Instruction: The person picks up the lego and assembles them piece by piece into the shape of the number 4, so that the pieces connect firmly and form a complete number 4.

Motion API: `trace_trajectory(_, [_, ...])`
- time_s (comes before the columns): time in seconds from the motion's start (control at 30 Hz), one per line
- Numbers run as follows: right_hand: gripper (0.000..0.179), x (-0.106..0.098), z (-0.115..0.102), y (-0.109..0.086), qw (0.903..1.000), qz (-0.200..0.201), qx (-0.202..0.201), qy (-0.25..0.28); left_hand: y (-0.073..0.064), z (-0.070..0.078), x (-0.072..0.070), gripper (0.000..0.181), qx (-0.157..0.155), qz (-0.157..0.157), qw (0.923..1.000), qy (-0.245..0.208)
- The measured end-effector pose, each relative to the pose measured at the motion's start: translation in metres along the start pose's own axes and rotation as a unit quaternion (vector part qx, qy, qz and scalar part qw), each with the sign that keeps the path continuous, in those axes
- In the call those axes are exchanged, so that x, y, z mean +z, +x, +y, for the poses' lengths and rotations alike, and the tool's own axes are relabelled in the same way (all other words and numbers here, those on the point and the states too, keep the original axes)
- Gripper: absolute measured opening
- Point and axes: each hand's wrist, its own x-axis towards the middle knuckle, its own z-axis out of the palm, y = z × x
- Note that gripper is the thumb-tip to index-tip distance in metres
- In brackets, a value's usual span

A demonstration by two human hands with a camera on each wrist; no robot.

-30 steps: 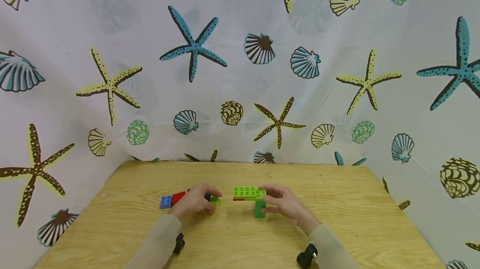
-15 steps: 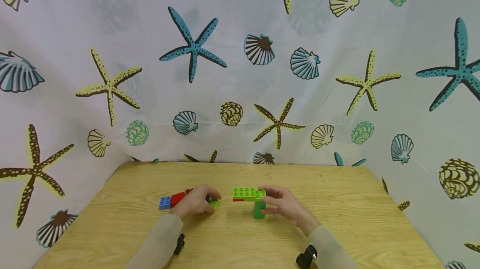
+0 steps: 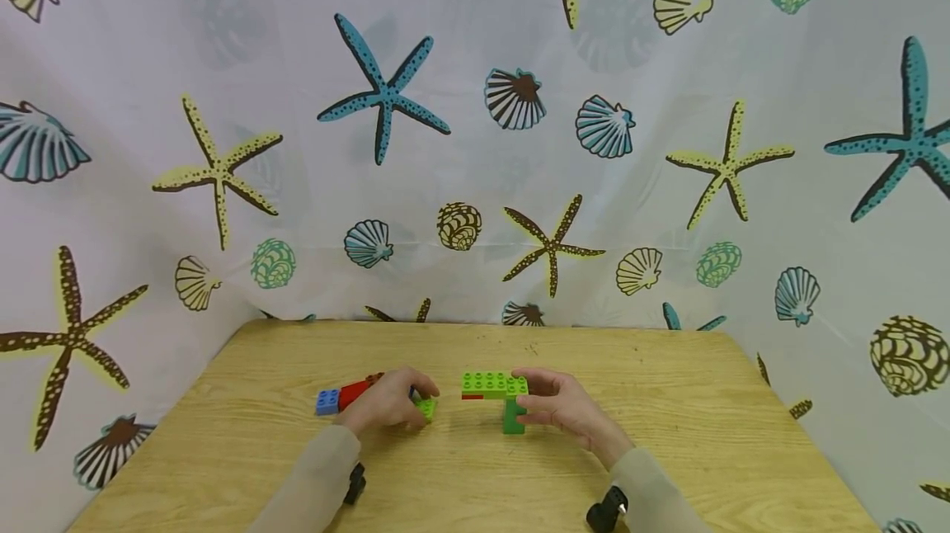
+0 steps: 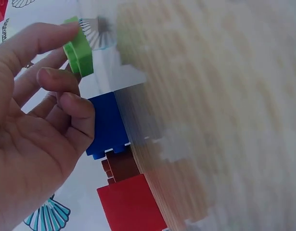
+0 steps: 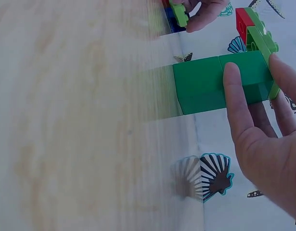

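Observation:
My left hand (image 3: 393,398) pinches a small light green toy building brick (image 4: 80,52) between thumb and fingertips, beside a dark blue brick (image 4: 108,122). To its right, my right hand (image 3: 560,408) grips an upright structure of toy bricks by its right side. A dark green column (image 5: 200,84) of two stacked bricks carries light green studded bricks (image 3: 486,383), which overhang to the left. Under the overhang's left end is a red brick (image 5: 243,23). In the right wrist view, the thumb lies along the column and other fingers reach the light green top.
Left of my left hand, a light blue brick (image 3: 327,402), a red brick (image 3: 352,392) and a brown brick (image 4: 122,166) lie on the wooden table (image 3: 475,483). A white curtain (image 3: 460,162) printed with starfish and shells surrounds the table's back and sides.
The light green brick in my left fingers has tilted and shifted slightly towards me. My right thumb has moved up a little on the column; the structure stays in place.

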Motion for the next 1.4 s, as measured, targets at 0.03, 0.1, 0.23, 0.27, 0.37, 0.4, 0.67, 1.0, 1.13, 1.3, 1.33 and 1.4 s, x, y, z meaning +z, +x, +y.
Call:
trace_trajectory(0.03, [0.063,0.0,0.0,0.0,1.0,-0.001,0.0,-0.001,0.0,0.0,0.0,0.041,-0.001,0.001,1.0,-0.004])
trace_trajectory(0.1, [0.063,0.0,0.001,0.0,1.0,-0.002,0.001,-0.001,-0.001,0.0,-0.002,0.041,-0.006,0.0,0.9998,-0.02])
trace_trajectory(0.23, [0.061,-0.001,0.001,0.001,1.0,0.001,0.003,-0.003,-0.003,0.003,-0.007,0.041,0.014,0.003,0.999,-0.042])
trace_trajectory(0.27, [0.061,-0.001,0.001,0.001,1.0,0.001,0.002,-0.003,-0.004,0.004,-0.008,0.041,0.026,0.005,0.9987,-0.044])
trace_trajectory(0.37, [0.059,0.0,0.001,0.001,1.0,0.002,0.002,-0.004,-0.004,0.006,-0.011,0.036,0.065,0.024,0.9968,-0.04])
trace_trajectory(0.4, [0.059,0.0,0.001,0.001,1.0,0.002,0.002,-0.004,-0.004,0.007,-0.011,0.034,0.076,0.032,0.9958,-0.039])
trace_trajectory(0.67, [0.057,0.0,0.002,0.001,1.0,0.005,0.002,-0.001,-0.004,0.016,-0.011,0.035,0.096,0.069,0.991,-0.063])
trace_trajectory(1.0, [0.061,-0.001,0.004,0.001,1.0,0.003,0.001,0.001,-0.004,0.032,-0.003,0.027,0.069,0.125,0.9855,-0.092])
trace_trajectory(1.13, [0.062,0.0,0.004,0.002,1.0,0.005,0.002,0.001,-0.002,0.04,0.002,0.027,0.062,0.149,0.9807,-0.109])
trace_trajectory(1.3, [0.06,0.0,0.004,0.003,0.9999,0.014,0.004,0.002,0.001,0.049,0.006,0.032,0.082,0.157,0.9768,-0.12])
trace_trajectory(1.33, [0.06,-0.001,0.004,0.004,0.9999,0.015,0.003,0.001,0.001,0.051,0.007,0.033,0.086,0.154,0.9768,-0.121])
trace_trajectory(1.4, [0.06,-0.001,0.004,0.004,0.9999,0.015,0.001,-0.001,0.002,0.056,0.007,0.035,0.097,0.145,0.9772,-0.121])
